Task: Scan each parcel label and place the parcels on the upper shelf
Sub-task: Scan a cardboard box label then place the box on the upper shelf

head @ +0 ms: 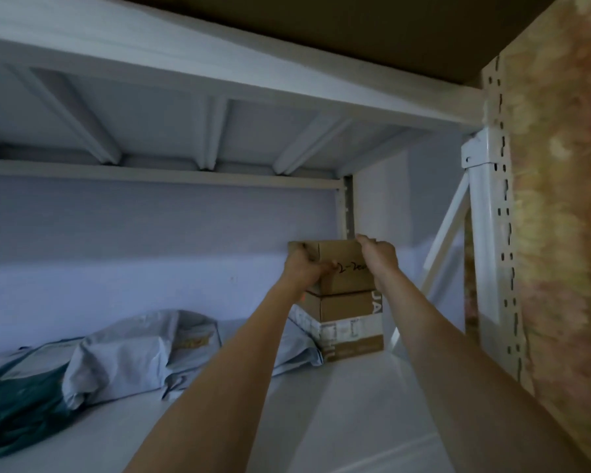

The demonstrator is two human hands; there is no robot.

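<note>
Parcel, cardboard, tops box stack in upper shelf back-right corner | head view: left hand and right hand grip its opposite sides, likely squaring it on stack | soft mailers lie left, leaving corner for boxes.

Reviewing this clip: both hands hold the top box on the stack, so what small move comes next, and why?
Probably release: the left hand and right hand grip the top cardboard box, which seems seated on the box stack on the upper shelf.
</note>
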